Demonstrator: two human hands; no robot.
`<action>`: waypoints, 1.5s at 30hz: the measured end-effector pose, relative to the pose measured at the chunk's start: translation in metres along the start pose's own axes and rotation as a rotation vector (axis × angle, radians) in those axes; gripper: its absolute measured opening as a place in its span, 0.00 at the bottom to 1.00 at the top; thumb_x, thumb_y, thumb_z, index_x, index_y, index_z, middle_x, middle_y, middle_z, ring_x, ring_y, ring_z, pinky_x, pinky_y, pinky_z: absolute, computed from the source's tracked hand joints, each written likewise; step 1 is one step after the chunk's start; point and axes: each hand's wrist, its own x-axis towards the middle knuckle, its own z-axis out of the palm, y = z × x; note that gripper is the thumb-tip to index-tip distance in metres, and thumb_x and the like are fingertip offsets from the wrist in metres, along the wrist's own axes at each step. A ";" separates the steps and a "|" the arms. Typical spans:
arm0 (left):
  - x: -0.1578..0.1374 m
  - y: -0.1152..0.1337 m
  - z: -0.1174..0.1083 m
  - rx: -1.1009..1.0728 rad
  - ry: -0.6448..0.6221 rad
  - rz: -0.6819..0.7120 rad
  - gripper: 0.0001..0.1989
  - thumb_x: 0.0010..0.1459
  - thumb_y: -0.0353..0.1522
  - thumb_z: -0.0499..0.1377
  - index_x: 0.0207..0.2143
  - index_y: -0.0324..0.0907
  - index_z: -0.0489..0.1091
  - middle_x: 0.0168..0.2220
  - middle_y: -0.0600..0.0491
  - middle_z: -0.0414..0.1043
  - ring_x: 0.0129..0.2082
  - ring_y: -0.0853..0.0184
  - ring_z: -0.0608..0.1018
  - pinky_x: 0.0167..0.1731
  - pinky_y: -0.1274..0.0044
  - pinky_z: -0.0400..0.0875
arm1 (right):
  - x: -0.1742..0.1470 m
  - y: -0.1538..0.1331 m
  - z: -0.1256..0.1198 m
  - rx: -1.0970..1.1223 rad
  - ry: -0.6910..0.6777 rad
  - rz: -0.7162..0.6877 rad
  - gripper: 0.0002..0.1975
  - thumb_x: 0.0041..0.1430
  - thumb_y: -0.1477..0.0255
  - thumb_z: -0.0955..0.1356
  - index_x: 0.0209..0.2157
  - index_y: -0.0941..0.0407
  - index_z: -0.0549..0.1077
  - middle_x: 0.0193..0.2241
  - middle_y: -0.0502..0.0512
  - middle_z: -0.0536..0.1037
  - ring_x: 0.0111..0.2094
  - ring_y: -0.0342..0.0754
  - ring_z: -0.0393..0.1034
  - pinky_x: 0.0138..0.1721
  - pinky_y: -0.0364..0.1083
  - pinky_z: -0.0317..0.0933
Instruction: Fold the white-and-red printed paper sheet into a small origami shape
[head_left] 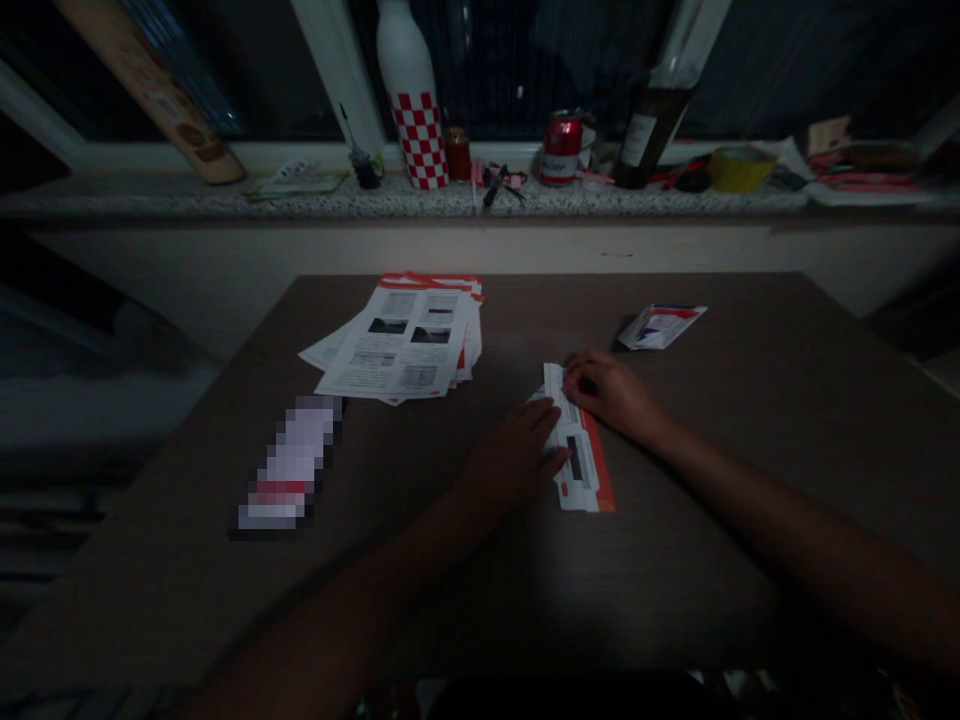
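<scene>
A printed sheet of paper (579, 470), folded into a narrow strip with an orange edge, lies on the dark wooden table in front of me. My left hand (517, 445) rests flat on the strip's left side, fingers stretched out. At the strip's upper right, my right hand (607, 392) has its thumb and fingertips pinched together on the paper's edge. A small folded paper piece (664, 326), white with red and blue, stands farther back on the right. To the left is a fanned stack of printed sheets (397, 345) with orange borders.
A phone (292, 465) with a blurred screen lies on the table's left side. Behind the table, the granite windowsill (322, 205) carries a checkered white bottle (416, 110), a red can (561, 150), a dark bottle (646, 135) and a yellow tape roll (741, 170).
</scene>
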 end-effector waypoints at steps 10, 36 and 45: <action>-0.001 0.000 -0.001 -0.013 -0.004 -0.008 0.28 0.72 0.42 0.58 0.69 0.41 0.62 0.71 0.44 0.64 0.70 0.55 0.68 0.69 0.63 0.65 | 0.031 0.021 0.006 -0.041 0.029 0.044 0.04 0.65 0.74 0.70 0.34 0.55 0.77 0.37 0.58 0.80 0.38 0.54 0.75 0.42 0.50 0.67; 0.002 -0.006 0.003 -0.027 0.055 -0.032 0.28 0.72 0.39 0.58 0.69 0.40 0.61 0.70 0.45 0.64 0.70 0.55 0.67 0.70 0.63 0.61 | -0.005 -0.003 -0.006 0.071 -0.107 -0.016 0.01 0.61 0.73 0.73 0.36 0.55 0.80 0.53 0.64 0.75 0.52 0.59 0.75 0.54 0.57 0.70; 0.004 -0.005 0.002 -0.023 0.026 -0.042 0.27 0.72 0.38 0.56 0.70 0.39 0.61 0.71 0.43 0.63 0.71 0.55 0.66 0.71 0.63 0.60 | -0.018 -0.010 -0.006 0.092 -0.128 -0.004 0.02 0.63 0.72 0.73 0.35 0.54 0.80 0.56 0.64 0.73 0.59 0.61 0.71 0.59 0.59 0.68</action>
